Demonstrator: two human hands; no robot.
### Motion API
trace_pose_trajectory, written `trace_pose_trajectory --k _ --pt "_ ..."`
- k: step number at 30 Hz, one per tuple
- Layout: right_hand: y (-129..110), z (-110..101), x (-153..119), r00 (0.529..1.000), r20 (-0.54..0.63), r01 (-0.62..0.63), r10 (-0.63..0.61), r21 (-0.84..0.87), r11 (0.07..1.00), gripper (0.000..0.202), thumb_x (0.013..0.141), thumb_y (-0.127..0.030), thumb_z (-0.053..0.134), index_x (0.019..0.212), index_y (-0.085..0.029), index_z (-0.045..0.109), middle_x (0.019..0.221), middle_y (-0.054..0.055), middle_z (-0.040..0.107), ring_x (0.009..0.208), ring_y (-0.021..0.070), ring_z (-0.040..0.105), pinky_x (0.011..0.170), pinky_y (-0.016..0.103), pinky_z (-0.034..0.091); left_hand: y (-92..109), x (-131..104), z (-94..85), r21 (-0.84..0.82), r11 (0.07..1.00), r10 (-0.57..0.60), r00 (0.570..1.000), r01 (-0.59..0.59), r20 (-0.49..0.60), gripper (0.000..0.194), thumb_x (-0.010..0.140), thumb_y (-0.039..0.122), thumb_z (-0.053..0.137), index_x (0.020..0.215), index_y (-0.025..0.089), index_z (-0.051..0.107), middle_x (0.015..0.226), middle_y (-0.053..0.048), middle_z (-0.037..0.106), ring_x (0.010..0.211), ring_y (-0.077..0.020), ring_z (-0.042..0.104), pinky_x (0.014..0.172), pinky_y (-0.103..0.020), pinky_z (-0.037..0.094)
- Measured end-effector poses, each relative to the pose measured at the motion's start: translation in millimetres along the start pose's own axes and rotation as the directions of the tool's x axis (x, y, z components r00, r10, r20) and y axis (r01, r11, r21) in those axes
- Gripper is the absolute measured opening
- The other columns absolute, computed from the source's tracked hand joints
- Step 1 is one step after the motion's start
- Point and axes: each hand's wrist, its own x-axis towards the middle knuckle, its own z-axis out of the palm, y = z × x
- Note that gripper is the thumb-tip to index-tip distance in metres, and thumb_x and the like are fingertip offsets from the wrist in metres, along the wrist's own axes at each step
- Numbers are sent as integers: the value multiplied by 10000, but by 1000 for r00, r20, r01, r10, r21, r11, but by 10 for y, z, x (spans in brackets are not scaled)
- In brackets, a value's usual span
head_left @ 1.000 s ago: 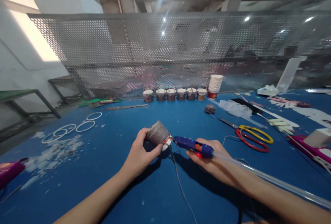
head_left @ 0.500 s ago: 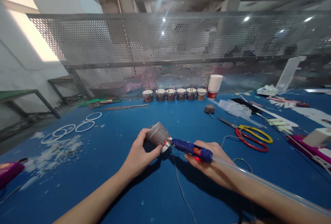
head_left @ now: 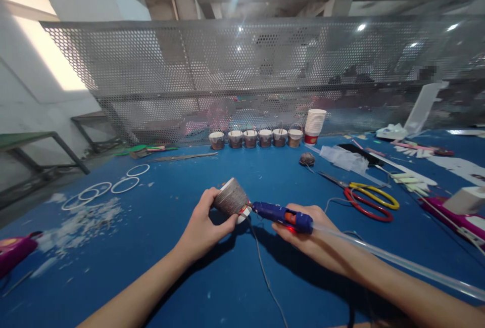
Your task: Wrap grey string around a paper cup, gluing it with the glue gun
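My left hand (head_left: 204, 222) grips a paper cup (head_left: 232, 197) wound with grey-brown cord, tilted on its side above the blue table. A white and red strip of the cup shows bare near its rim. In my right hand (head_left: 303, 232) is a blue hot glue gun (head_left: 280, 217), its nozzle at the cup's edge where the winding ends. A clear glue stick (head_left: 364, 244) runs out of the gun's back over my right forearm. From the cup a loose grey cord (head_left: 261, 262) trails down across the table.
Several wrapped cups (head_left: 250, 139) line the back by a stack of paper cups (head_left: 315, 125). Scissors (head_left: 367, 201) and a cord ball (head_left: 306, 159) lie right. White rings (head_left: 125, 185) and scraps (head_left: 83, 224) lie left. A perforated metal screen (head_left: 227, 75) stands behind.
The cup has turned slightly in my left hand. The glue gun has shifted a little along the cup's edge, and its glue stick now lies lower over my forearm.
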Motion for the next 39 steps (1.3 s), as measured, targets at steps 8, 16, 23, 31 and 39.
trace_pose_trajectory --k 8,16,23,31,39 --pt "9 89 -38 991 12 133 -133 -41 990 240 856 -346 485 675 -193 518 589 6 588 478 101 469 480 219 341 10 1 18 79 997 23 1000 -22 -18 205 739 290 611 887 206 497 829 3 511 770 -159 506 708 -292 423" --pt "-22 33 -20 997 -36 72 -74 -38 997 228 842 -322 505 649 -200 521 560 -9 576 466 102 476 459 212 332 31 1 10 78 997 12 1000 -12 1 200 751 304 604 884 208 490 823 -3 513 773 -168 504 716 -302 426" --pt "20 87 -37 991 -5 131 -132 -52 990 225 854 -325 491 678 -194 538 592 13 608 477 104 489 484 221 348 23 6 26 95 994 62 998 -59 -28 184 735 286 606 865 207 503 813 4 506 752 -160 498 694 -283 412" --pt "-13 21 -27 999 5 50 -50 -56 997 238 852 -319 506 659 -188 551 578 3 594 478 97 465 478 219 344 -2 2 -1 19 999 -46 999 45 26 227 746 307 609 911 200 497 856 -12 532 811 -172 533 751 -310 439" --pt "-10 -1 -7 1000 5 -1 1 -4 1000 256 835 -342 534 626 -194 528 548 -21 538 470 90 427 452 210 328 4 18 -10 -28 997 -66 997 67 37 254 720 300 616 923 201 500 887 -16 550 840 -175 549 778 -318 443"
